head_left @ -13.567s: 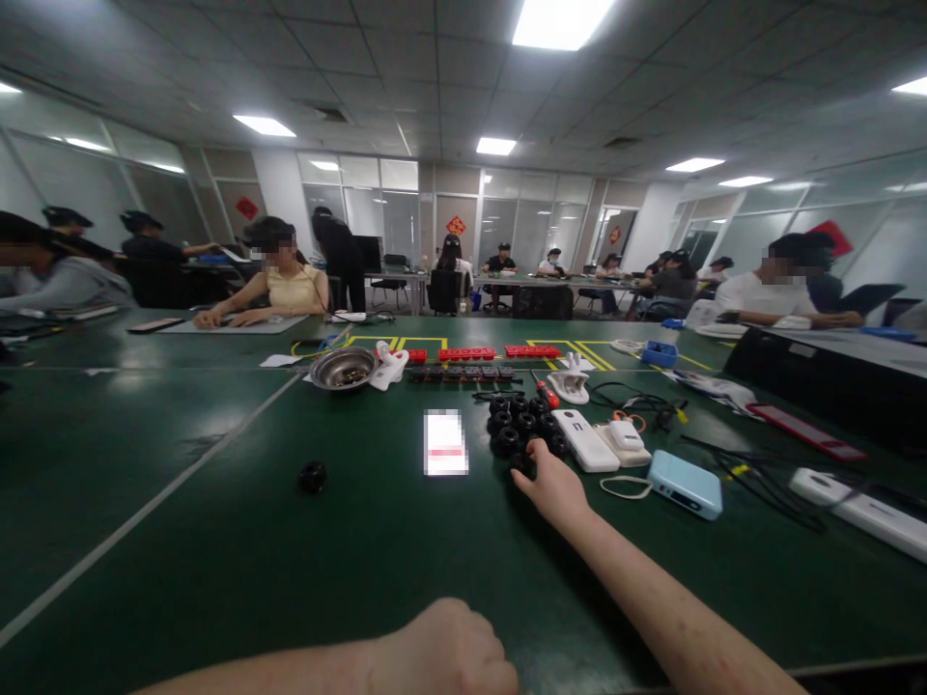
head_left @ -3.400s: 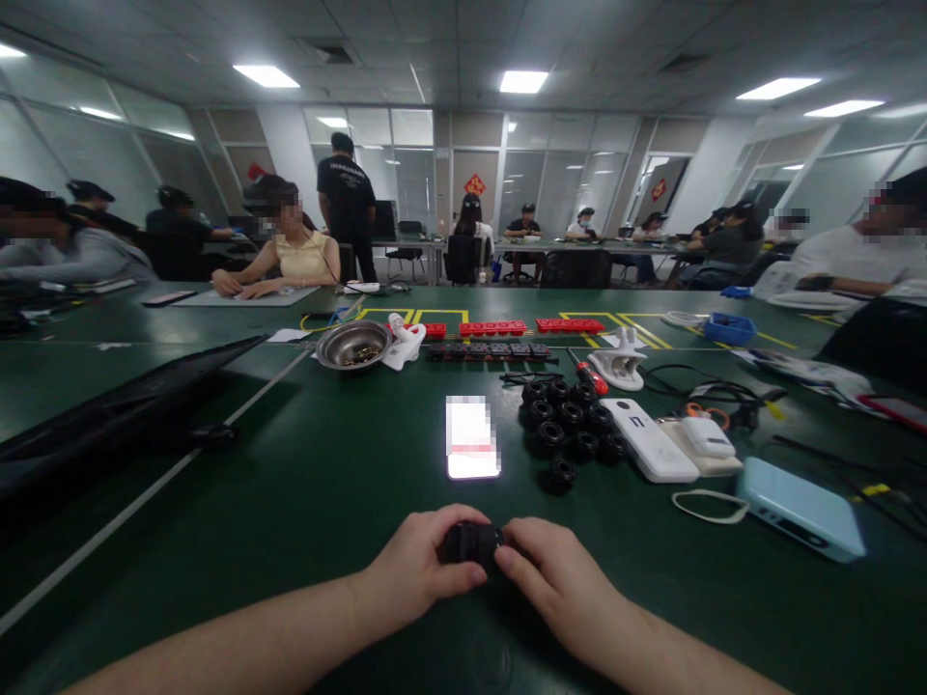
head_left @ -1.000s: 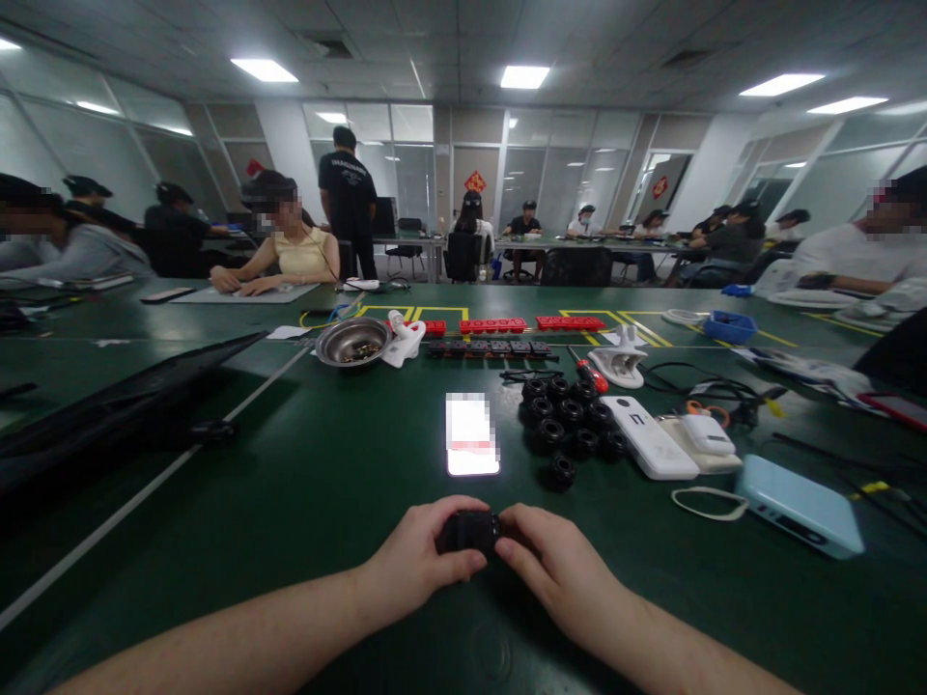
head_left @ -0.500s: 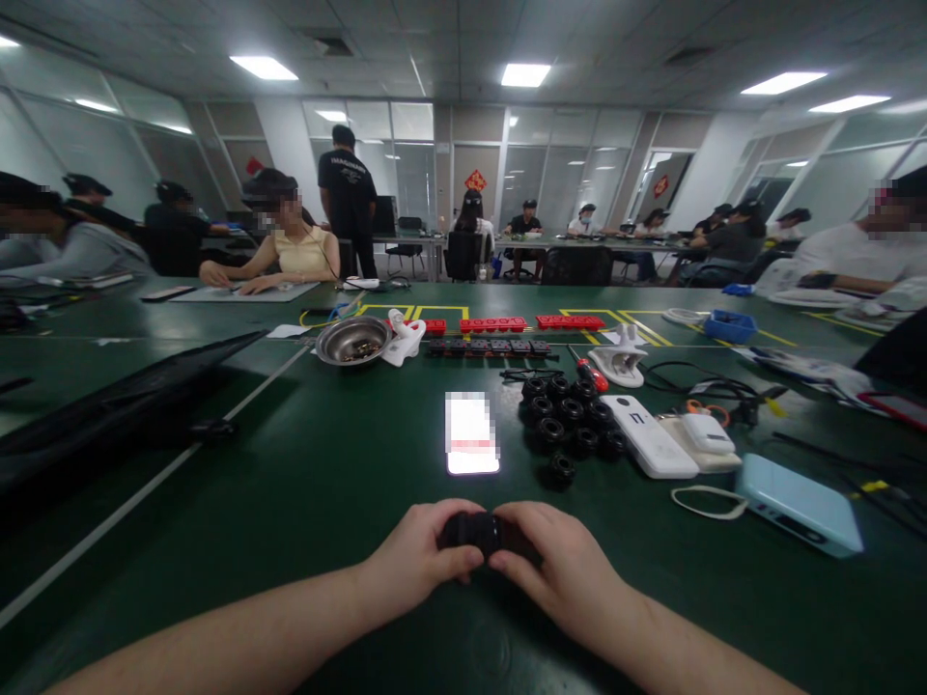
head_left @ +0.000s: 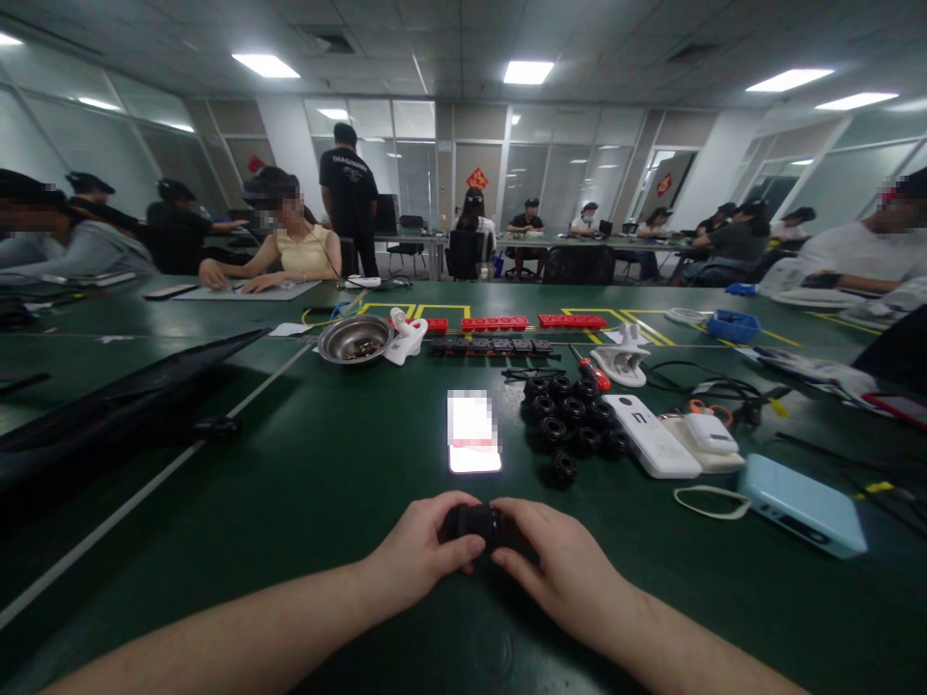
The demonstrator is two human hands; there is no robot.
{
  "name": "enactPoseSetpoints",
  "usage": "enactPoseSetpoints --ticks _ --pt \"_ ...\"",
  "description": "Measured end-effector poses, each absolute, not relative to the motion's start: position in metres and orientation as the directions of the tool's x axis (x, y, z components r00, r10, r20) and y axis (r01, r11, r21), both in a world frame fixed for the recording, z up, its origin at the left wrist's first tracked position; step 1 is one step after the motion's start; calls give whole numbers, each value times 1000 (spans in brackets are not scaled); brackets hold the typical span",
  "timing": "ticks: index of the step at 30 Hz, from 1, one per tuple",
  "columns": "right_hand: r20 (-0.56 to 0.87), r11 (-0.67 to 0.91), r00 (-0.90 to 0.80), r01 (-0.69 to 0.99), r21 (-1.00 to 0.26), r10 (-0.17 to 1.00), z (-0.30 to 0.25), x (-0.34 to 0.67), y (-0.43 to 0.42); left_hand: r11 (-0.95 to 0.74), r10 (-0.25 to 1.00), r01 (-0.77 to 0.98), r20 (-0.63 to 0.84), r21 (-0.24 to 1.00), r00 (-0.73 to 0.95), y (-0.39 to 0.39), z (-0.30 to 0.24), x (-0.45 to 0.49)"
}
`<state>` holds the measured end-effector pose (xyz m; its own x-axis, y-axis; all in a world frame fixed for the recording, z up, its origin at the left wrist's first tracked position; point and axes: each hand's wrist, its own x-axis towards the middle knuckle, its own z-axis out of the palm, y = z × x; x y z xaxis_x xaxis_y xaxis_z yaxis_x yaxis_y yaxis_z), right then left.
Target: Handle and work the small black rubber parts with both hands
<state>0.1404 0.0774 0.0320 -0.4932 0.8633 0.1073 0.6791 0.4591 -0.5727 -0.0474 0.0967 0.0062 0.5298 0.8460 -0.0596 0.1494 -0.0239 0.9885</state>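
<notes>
Between my two hands, low over the green table (head_left: 304, 483), is a small black cylindrical part (head_left: 474, 523) with a ringed edge, perhaps like the black round parts nearby. My left hand (head_left: 427, 545) is closed around its left side, thumb in front. From the right, the fingers and thumb of my right hand (head_left: 561, 560) grip its other end. Just beyond lies a phone (head_left: 474, 457) with a bright screen. To the right of the phone sits a cluster of black ring-shaped parts (head_left: 572, 410), with one (head_left: 565, 468) nearest to me.
A metal bowl (head_left: 327, 352) holds small brass-coloured pieces. Red trays (head_left: 494, 323) and a black strip of parts (head_left: 492, 347) lie behind the phone. At right are a screwdriver (head_left: 600, 377), white power bank (head_left: 648, 439) and light-blue box (head_left: 800, 507). A black panel (head_left: 130, 405) fills the left.
Both hands keep hold of the black part, which has turned slightly so more of its right ringed edge shows. The objects on the table stay where they were.
</notes>
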Motion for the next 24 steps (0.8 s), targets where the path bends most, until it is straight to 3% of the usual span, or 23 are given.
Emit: enactPoseSetpoints --ticks 8,13,20,24 --pt "49 393 -444 729 -561 894 33 141 79 -70 851 248 -72 966 520 95 11 -47" --pt "133 446 -471 652 -613 872 33 142 76 -24 839 150 -62 988 540 96 7 -47" --pt "75 394 -446 683 -616 892 31 142 77 -180 863 302 3 936 505 93 11 -49" --pt "94 424 -483 638 -643 870 31 142 77 -105 836 185 -14 977 548 96 5 -49"
